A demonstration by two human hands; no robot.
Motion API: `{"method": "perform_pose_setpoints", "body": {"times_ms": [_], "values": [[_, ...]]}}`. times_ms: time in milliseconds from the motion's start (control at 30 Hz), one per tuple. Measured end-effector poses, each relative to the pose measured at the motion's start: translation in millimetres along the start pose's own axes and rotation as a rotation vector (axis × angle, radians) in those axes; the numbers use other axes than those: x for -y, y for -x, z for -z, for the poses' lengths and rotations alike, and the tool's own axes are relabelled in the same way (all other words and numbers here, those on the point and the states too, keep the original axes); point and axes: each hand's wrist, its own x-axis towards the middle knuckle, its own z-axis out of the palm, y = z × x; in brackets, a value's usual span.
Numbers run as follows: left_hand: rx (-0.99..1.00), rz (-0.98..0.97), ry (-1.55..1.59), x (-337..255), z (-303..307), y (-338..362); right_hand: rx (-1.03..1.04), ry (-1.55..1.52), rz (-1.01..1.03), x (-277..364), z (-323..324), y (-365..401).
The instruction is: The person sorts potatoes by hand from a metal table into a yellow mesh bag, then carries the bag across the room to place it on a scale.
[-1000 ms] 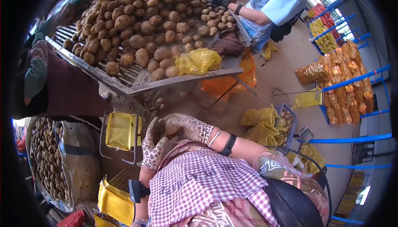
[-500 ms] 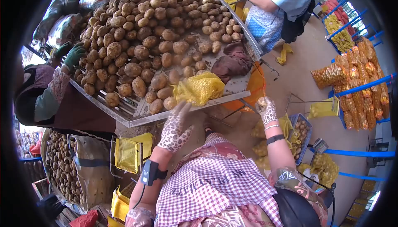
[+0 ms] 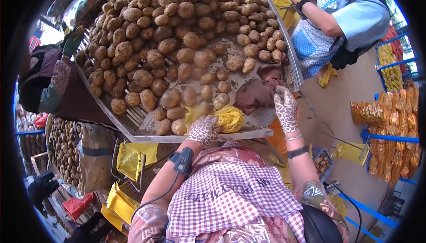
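My left hand (image 3: 203, 130), in a spotted white glove, is at the table's front edge, its fingers closed on a yellow mesh bag (image 3: 230, 119). The bag lies crumpled by the nearest potatoes. My right hand (image 3: 286, 110), in a matching glove, is over the right front corner. Its fingers pinch the edge of a dark brownish cloth (image 3: 254, 96) that lies bunched on the metal surface. A large heap of potatoes (image 3: 155, 59) covers much of the metal sorting table (image 3: 204, 135).
A co-worker in blue (image 3: 350, 21) stands at the right side; another person's gloved hand (image 3: 73, 41) is at the left edge. Filled orange net sacks (image 3: 390, 127) are stacked at right. A blue crate (image 3: 323, 161) and a yellow bag on a stand (image 3: 133, 158) sit below the table.
My left hand has moved forward onto the yellow mesh bag and closed on it. My right hand has risen from beside the table to the dark cloth. The view has shifted.
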Motion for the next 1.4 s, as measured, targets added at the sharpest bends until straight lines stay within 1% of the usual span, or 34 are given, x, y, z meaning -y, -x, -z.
{"method": "perform_pose_setpoints", "body": {"times_ms": [33,100,133,200,233,267,333,367,400,433,467,500,533,567,600,667,700,733,800,833,867,933,967,1000,1033,1067,1100,1167,1200,1233,1267,1300,1333,1400], "values": [[0.005,-0.012,-0.077,-1,-2,-7,0.048,0.061,0.148,15,-14,-17],[-0.019,0.01,-0.085,-13,2,-11,0.111,0.227,0.478,34,-49,-47],[-0.033,0.0,-0.111,-13,1,-7,0.11,0.236,0.579,40,-66,-56],[-0.099,-0.101,0.001,0,-4,2,0.136,0.3,0.608,47,-95,-75],[-0.06,-0.143,0.148,6,2,10,0.168,0.218,0.633,74,-95,-76],[-0.14,-0.28,0.296,15,6,24,0.258,0.125,0.601,94,-95,-77],[-0.26,-0.327,0.573,24,19,50,0.239,0.178,0.622,99,-112,-74],[-0.324,-0.229,0.624,31,29,62,0.339,0.11,0.591,113,-112,-70],[-0.384,-0.13,0.677,40,36,74,0.499,-0.038,0.362,129,-114,-62],[-0.506,0.04,0.696,51,38,82,0.582,-0.017,0.376,138,-123,-56],[-0.743,-0.021,0.965,70,33,77,0.664,0.003,0.389,146,-133,-50],[-0.877,0.149,0.824,94,30,82,0.664,0.088,0.575,151,-148,-43],[-1.022,0.407,0.935,94,46,84,0.652,0.17,0.76,158,-165,-36],[-0.965,0.573,0.901,110,58,88,0.695,0.227,0.763,171,-178,-28],[-0.976,0.576,0.902,119,65,85,0.7,0.329,0.795,174,-196,-22],[-0.982,0.573,0.604,136,76,73,0.702,0.355,0.673,190,-225,-14],[-0.903,0.635,0.572,142,76,59,0.786,0.505,0.556,203,-231,-14],[-0.906,0.633,0.579,142,76,48,0.785,0.512,0.559,208,-241,-14],[-0.838,0.724,0.276,143,69,27,0.798,0.491,0.493,200,-260,-13],[-0.777,0.713,0.159,165,57,14,0.71,0.448,0.562,186,-267,-13],[-0.776,0.703,0.177,169,59,16,0.708,0.468,0.559,193,-258,-16],[-0.948,0.485,0.49,173,65,24,0.835,0.206,0.253,208,-239,-26],[-0.974,0.361,0.939,168,71,33,0.849,-0.063,0.138,190,-245,-34],[-0.975,0.359,0.946,171,68,36,0.904,-0.501,-0.044,170,-249,-38],[-0.843,0.127,1.543,175,65,41,0.979,-0.846,-0.443,174,-240,-40],[-0.632,-0.141,2.112,179,59,48,1.006,-1.186,-0.861,180,-231,-38],[-0.464,-0.147,2.279,184,54,52,0.997,-1.18,-0.869,176,-231,-39],[-0.411,-0.17,2.336,177,57,61,1.325,-1.408,-0.779,175,-231,-41],[-0.359,-0.182,2.393,171,59,66,1.316,-1.396,-0.777,179,-230,-37],[-0.346,-0.193,2.406,165,63,70,1.172,-1.351,-0.816,199,-227,-25],[-0.331,-0.238,2.504,159,68,75,1.032,-1.301,-0.849,211,-227,-18],[-0.32,-0.283,2.602,156,69,78,1.053,-1.333,-0.863,209,-231,-17],[-0.32,-0.291,2.615,157,66,80,1.053,-1.318,-0.865,208,-232,-16],[-0.293,-0.245,2.631,164,61,90,1.204,-1.372,-0.829,210,-236,-11]]}}
